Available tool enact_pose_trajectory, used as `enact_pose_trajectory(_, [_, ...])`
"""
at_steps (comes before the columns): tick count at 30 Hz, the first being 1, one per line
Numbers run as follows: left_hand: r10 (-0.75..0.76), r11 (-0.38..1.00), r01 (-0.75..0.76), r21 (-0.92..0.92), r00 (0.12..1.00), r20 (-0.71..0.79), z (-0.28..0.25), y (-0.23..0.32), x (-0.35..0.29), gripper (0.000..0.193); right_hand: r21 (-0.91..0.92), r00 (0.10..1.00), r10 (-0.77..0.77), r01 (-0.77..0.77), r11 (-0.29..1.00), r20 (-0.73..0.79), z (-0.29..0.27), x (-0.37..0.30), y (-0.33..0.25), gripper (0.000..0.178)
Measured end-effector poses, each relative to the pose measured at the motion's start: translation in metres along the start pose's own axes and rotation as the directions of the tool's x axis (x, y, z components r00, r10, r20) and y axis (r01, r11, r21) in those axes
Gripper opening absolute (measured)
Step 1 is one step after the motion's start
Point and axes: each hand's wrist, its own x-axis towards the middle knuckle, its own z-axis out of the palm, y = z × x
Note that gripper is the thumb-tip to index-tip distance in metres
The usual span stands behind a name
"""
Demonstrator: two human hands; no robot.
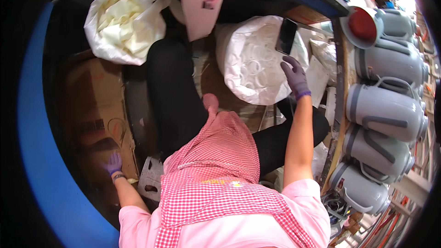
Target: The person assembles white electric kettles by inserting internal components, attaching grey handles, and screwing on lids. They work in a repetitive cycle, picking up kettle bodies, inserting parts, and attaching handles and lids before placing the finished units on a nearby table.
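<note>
My right hand (296,77), in a grey glove with a purple cuff, reaches over a white sack (229,71) full of clear plastic rings. Its fingers are apart and hold nothing that I can see. Just beyond the fingertips, a black phone (286,36) lies at the sack's far right side; whether they touch it I cannot tell. Far to the left, my left hand (113,162), in a purple glove, is open with fingers spread. It is over or on a brown cardboard box (94,96), slightly blurred.
Another white sack (94,41) with pale cream pieces stands at the far left. A white hanging strip (197,14) comes down between the sacks. Several grey jugs (386,110) line the shelf on the right, with a red-lined cup (362,26) above. A blue edge (34,110) curves along the left.
</note>
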Motion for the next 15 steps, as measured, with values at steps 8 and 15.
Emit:
enact_pose_trajectory(8, [0.0, 0.998, -0.014, 0.066, 0.976, 0.216, -0.009, -0.009, 0.008, 0.126, 0.15, 0.965, -0.215, 0.192, 0.97, 0.153, 0.031, -0.089, -0.065, 0.036])
enact_pose_trajectory(15, [0.116, 0.976, -0.106, -0.191, 0.992, 0.042, -0.01, -0.02, -0.036, 0.108, 0.14, 0.909, -0.161, 0.115, 0.983, 0.384, 0.065, -0.118, -0.09, 0.04])
